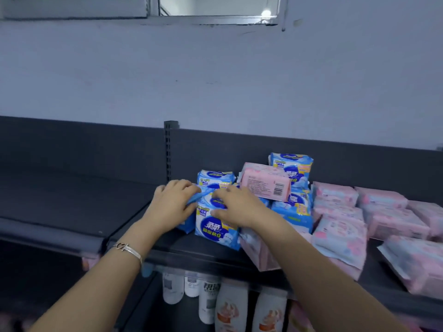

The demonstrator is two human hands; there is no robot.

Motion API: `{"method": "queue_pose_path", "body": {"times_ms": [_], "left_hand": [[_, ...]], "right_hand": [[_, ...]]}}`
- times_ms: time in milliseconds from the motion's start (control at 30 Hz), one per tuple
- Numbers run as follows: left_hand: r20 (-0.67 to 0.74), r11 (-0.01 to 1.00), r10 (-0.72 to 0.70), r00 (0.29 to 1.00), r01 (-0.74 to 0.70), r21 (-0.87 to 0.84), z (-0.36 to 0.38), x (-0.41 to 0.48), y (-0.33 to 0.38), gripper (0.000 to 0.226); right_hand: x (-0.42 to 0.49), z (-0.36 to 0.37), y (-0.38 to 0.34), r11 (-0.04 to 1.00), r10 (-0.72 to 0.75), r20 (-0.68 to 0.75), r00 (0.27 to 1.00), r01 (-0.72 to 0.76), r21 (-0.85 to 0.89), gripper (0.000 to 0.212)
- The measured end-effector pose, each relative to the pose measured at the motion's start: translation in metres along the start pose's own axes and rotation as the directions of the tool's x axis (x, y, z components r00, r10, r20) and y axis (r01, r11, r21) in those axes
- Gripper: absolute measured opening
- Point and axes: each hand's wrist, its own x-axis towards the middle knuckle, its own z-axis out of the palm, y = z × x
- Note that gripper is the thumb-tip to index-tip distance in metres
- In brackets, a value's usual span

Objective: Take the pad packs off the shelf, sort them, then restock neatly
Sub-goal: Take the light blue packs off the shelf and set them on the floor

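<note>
Several blue-and-white pad packs [217,230] stand in a cluster on the dark shelf [72,200], with more blue packs [291,164] stacked behind. A pink pack [265,185] lies tilted on top of them. Pink packs [393,216] fill the shelf to the right, some leaning over the front edge. My left hand [171,203] grips the left side of the front blue packs, fingers curled round a blue edge. My right hand [236,204] rests on top of the front blue pack with fingers curved over it.
The shelf's left section is bare dark board, split by a slotted upright [168,149]. Below the shelf stand white bottles [231,305]. A pale wall and a window frame [215,10] rise behind.
</note>
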Motion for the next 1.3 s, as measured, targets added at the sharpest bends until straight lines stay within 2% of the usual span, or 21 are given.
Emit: {"method": "queue_pose_path", "body": {"times_ms": [33, 100, 200, 333, 433, 500, 567, 667, 733, 833, 900, 1000, 1067, 1167, 1233, 1300], "left_hand": [[0.065, 0.999, -0.047, 0.997, 0.048, -0.014, 0.005, 0.001, -0.001, 0.041], [0.148, 0.987, -0.116, 0.982, 0.131, -0.090, 0.018, -0.001, -0.002, 0.043], [0.110, 0.979, -0.137, 0.984, 0.151, -0.135, 0.032, -0.007, -0.003, 0.044], [0.072, 0.978, -0.111, 0.991, 0.122, -0.170, 0.027, -0.012, -0.008, 0.049], [0.115, 0.976, -0.186, 0.976, 0.197, -0.098, 0.012, -0.011, -0.020, 0.049], [0.100, 0.967, -0.256, 0.961, 0.255, 0.028, 0.003, -0.007, -0.020, 0.037], [0.047, 0.961, -0.270, 0.962, 0.266, 0.082, -0.001, 0.001, -0.016, 0.023], [0.003, 0.967, -0.252, 0.968, 0.252, 0.029, 0.004, 0.016, -0.016, 0.035], [0.079, 0.966, -0.256, 0.963, 0.255, 0.033, 0.009, 0.025, -0.019, 0.050], [0.306, 0.930, -0.355, 0.883, 0.366, 0.022, 0.015, 0.032, -0.029, 0.068], [0.369, 0.913, -0.366, 0.854, 0.406, -0.035, 0.015, 0.031, -0.035, 0.075], [0.298, 0.906, -0.370, 0.880, 0.413, -0.092, 0.014, 0.023, -0.038, 0.091], [0.169, 0.915, -0.374, 0.912, 0.393, -0.096, 0.015, 0.015, -0.039, 0.096], [-0.048, 0.948, -0.316, 0.948, 0.314, -0.047, 0.014, 0.005, -0.047, 0.090], [-0.053, 0.957, -0.289, 0.956, 0.287, -0.047, 0.011, 0.001, -0.056, 0.090], [0.070, 0.962, -0.262, 0.963, 0.266, -0.061, 0.007, -0.002, -0.063, 0.089]], "right_hand": [[0.004, 0.003, 0.000, 0.999, 0.016, 0.084, 0.996, -0.012, -0.042, 0.059], [0.010, 0.008, -0.001, 0.995, 0.056, 0.157, 0.986, -0.042, -0.090, 0.070], [0.013, 0.012, -0.007, 0.992, 0.078, 0.171, 0.982, -0.058, -0.116, 0.082], [0.012, 0.009, -0.009, 0.994, 0.061, 0.180, 0.982, -0.043, -0.102, 0.084], [0.013, 0.006, -0.007, 0.996, 0.042, 0.189, 0.981, -0.027, -0.081, 0.089], [0.015, 0.007, -0.009, 0.998, 0.037, 0.201, 0.979, -0.025, -0.063, 0.095], [0.017, 0.007, -0.012, 0.999, 0.034, 0.205, 0.978, -0.027, -0.040, 0.100], [0.019, 0.009, -0.017, 0.997, 0.068, 0.204, 0.977, -0.061, -0.038, 0.104], [0.019, 0.010, -0.020, 0.994, 0.095, 0.212, 0.973, -0.080, -0.075, 0.104], [0.020, 0.011, -0.021, 0.990, 0.128, 0.217, 0.968, -0.111, -0.090, 0.102], [0.020, 0.011, -0.023, 0.986, 0.155, 0.218, 0.964, -0.136, -0.100, 0.101], [0.022, 0.015, -0.026, 0.976, 0.200, 0.187, 0.962, -0.179, -0.123, 0.100], [0.023, 0.018, -0.029, 0.967, 0.240, 0.149, 0.959, -0.222, -0.125, 0.098], [0.026, 0.018, -0.034, 0.955, 0.288, 0.071, 0.955, -0.282, -0.091, 0.094], [0.030, 0.019, -0.040, 0.950, 0.310, 0.023, 0.951, -0.308, -0.058, 0.093], [0.033, 0.022, -0.048, 0.948, 0.311, 0.002, 0.950, -0.310, -0.068, 0.094]]}}
